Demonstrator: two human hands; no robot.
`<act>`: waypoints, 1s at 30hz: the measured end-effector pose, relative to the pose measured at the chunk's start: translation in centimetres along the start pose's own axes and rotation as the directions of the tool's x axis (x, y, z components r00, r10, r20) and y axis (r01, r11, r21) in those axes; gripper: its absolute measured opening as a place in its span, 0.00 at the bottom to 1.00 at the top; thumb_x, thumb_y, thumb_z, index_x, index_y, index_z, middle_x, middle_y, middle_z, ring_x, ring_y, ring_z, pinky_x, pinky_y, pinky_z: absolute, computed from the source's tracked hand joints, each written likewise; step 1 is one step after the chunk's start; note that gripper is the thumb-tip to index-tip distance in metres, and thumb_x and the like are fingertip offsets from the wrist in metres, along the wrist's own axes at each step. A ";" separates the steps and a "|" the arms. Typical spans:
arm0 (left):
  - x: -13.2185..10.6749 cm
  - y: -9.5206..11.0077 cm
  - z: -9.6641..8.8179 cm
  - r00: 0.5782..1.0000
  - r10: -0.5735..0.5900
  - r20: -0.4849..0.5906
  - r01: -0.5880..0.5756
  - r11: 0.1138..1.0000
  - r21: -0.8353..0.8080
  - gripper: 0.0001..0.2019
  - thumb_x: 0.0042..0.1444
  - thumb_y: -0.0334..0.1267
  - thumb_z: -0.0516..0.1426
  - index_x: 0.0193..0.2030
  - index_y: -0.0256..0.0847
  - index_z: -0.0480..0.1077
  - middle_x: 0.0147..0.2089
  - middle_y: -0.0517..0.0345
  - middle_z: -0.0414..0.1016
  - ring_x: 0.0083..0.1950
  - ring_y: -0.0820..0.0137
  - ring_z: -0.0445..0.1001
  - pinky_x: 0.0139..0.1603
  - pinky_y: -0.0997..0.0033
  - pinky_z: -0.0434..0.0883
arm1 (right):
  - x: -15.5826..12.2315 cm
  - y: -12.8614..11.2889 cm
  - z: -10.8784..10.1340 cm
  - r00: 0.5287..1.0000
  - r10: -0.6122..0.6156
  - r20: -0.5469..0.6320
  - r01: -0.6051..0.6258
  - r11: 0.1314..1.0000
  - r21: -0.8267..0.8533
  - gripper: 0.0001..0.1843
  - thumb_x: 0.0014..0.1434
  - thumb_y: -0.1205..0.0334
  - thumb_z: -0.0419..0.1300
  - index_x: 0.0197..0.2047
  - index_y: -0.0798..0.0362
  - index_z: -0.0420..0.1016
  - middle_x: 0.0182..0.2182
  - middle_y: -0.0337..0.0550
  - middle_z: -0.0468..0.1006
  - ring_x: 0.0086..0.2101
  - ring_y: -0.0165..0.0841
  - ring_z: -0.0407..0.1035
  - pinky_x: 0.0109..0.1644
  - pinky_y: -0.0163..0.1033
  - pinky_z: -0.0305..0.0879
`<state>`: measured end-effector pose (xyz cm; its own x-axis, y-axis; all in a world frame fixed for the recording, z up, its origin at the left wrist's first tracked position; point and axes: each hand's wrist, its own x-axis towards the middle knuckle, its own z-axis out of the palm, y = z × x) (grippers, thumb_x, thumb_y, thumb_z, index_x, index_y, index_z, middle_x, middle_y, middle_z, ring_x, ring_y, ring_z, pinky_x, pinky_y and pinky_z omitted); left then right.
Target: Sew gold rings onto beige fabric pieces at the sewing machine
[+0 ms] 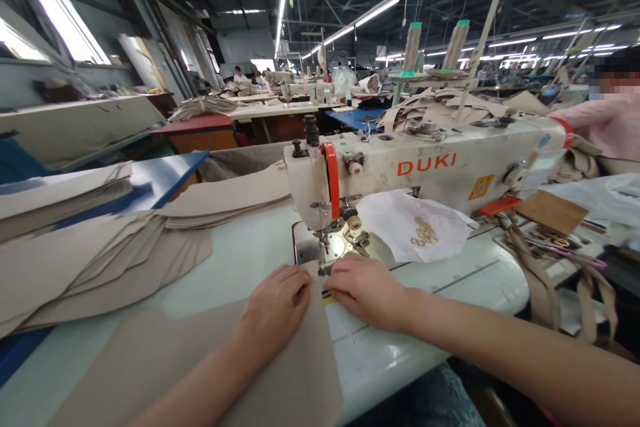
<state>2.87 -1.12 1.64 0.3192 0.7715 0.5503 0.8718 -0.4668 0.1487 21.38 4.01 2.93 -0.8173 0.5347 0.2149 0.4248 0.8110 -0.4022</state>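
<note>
A large beige fabric panel [200, 340] lies on the pale sewing table, its narrow top end near the needle of the white sewing machine [435, 160]. My left hand [277, 303] rests on that end with bent fingers closed on the fabric edge. Just right of it, my right hand [367, 287] is closed in a pinch in front of the metal needle plate [336, 247]. Whatever its fingertips hold is hidden. Behind my right hand, a white plastic sheet [400, 230] carries small gold-coloured metal rings [424, 232].
Stacked beige panels [85, 260] cover the left side, with another stack [230, 197] behind. Fabric straps [530, 267], pink-handled scissors [575, 253] and a brown piece [553, 213] sit at right. A person in a pink sleeve [595, 117] is beyond the machine.
</note>
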 end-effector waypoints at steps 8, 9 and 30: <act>0.1 0.0 -0.1 0.999 -0.036 0.000 0.036 0.998 -0.055 0.09 0.55 0.30 0.49 0.28 0.42 0.68 0.31 0.58 0.75 0.34 0.69 0.73 0.38 0.70 0.71 | -1.8 0.3 -0.3 0.904 -0.424 0.059 0.416 0.837 -0.356 0.08 0.64 0.65 0.52 0.43 0.55 0.71 0.40 0.43 0.74 0.45 0.34 0.62 0.52 0.40 0.59; 0.1 0.0 -0.1 0.999 -0.039 0.001 0.039 0.998 -0.057 0.09 0.55 0.30 0.49 0.28 0.42 0.68 0.31 0.58 0.75 0.34 0.69 0.73 0.38 0.69 0.71 | -1.6 0.2 -0.1 0.907 -0.420 0.035 0.404 0.842 -0.358 0.08 0.64 0.64 0.52 0.41 0.55 0.71 0.39 0.42 0.74 0.44 0.34 0.62 0.52 0.40 0.59; 0.1 -0.5 0.3 1.000 0.001 -0.002 -0.001 0.997 -0.079 0.09 0.57 0.29 0.50 0.31 0.41 0.69 0.33 0.57 0.76 0.36 0.69 0.73 0.39 0.69 0.72 | -1.0 -0.1 2.3 0.904 -0.427 -0.036 0.410 0.886 -0.216 0.07 0.63 0.66 0.52 0.36 0.55 0.70 0.36 0.42 0.76 0.41 0.31 0.66 0.49 0.37 0.62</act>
<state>2.59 -0.71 1.33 0.3193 0.7702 0.5522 0.8392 -0.5004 0.2127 21.28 2.87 0.67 -0.9060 0.1454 0.3976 0.1256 0.9892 -0.0757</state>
